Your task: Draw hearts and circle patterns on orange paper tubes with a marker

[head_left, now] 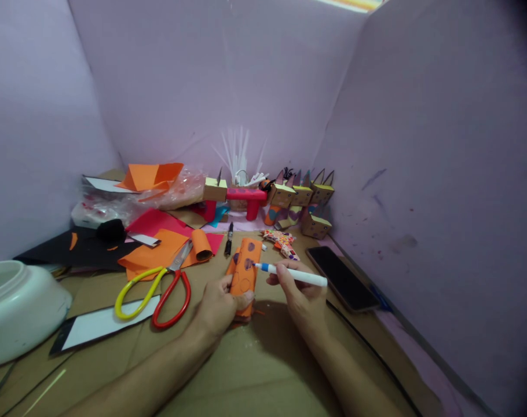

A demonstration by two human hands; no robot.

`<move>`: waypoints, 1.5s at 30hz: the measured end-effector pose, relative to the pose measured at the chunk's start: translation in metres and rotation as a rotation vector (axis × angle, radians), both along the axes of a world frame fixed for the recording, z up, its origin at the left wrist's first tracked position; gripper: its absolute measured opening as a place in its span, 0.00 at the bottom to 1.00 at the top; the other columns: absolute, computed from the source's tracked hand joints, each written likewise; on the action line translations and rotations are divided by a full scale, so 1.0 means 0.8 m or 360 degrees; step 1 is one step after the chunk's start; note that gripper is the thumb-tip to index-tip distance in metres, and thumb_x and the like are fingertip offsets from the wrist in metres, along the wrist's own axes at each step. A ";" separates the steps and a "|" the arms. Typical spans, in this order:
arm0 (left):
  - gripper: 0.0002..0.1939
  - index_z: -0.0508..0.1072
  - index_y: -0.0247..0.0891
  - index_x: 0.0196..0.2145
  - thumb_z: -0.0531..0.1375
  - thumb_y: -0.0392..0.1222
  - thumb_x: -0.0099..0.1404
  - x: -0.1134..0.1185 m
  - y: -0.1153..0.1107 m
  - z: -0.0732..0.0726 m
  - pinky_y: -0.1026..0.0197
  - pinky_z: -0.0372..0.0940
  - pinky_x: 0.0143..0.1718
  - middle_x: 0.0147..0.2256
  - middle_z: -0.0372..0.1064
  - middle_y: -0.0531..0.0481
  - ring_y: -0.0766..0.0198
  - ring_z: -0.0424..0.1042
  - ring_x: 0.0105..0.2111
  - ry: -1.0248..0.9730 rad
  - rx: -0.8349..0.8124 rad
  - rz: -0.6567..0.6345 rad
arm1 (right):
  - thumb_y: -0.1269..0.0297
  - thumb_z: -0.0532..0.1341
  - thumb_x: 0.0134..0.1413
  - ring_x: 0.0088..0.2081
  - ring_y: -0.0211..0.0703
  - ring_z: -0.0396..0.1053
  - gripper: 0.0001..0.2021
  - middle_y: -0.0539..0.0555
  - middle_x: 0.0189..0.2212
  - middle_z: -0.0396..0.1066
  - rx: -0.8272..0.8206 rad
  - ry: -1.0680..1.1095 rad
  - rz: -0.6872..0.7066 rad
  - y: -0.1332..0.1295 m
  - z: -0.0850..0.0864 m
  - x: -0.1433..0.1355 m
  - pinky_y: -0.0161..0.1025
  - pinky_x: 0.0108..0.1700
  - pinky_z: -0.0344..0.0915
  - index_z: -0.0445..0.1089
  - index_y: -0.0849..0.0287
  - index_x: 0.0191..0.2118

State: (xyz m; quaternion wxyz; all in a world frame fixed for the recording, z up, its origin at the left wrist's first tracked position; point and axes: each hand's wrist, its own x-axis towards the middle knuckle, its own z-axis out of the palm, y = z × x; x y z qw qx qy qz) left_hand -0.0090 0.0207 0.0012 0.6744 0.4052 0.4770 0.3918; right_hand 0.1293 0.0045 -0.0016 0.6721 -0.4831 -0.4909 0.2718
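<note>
In the middle of the head view my left hand [220, 304] grips an orange paper piece [246, 275], folded or rolled, with its thumb across the lower end. Dark purple spots fill part of its face, and a lower circle is only an outline. My right hand [302, 294] is closed round a white marker [299, 274] with a blue collar. The marker's tip is at one of the purple spots. Left of my left hand lie scissors [171, 302] with one yellow and one red handle. A black pen [229, 238] rests just beyond the orange piece.
Small cardboard animal heads [318, 225] stand at the back right. A phone [344, 278] lies near the right wall, with a black cable [363, 341] below. A white pot [22, 313] is at far left. Orange paper [153, 252] and an orange tube [201, 245] lie behind the scissors.
</note>
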 end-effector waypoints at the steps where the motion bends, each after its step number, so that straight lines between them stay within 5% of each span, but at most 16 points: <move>1: 0.15 0.69 0.33 0.30 0.65 0.38 0.43 0.000 0.000 0.000 0.62 0.62 0.21 0.21 0.67 0.52 0.65 0.66 0.19 0.0000 0.0003 0.0002 | 0.61 0.61 0.50 0.23 0.39 0.72 0.07 0.50 0.20 0.72 -0.0006 -0.0005 0.0001 0.000 0.000 0.000 0.33 0.26 0.68 0.70 0.60 0.29; 45: 0.14 0.70 0.32 0.29 0.64 0.36 0.41 -0.002 0.003 -0.002 0.63 0.60 0.23 0.21 0.66 0.52 0.66 0.65 0.20 0.0000 0.0066 -0.0005 | 0.61 0.61 0.50 0.23 0.39 0.71 0.08 0.51 0.19 0.72 -0.0054 -0.0060 0.0060 -0.002 -0.002 -0.001 0.32 0.25 0.67 0.71 0.60 0.29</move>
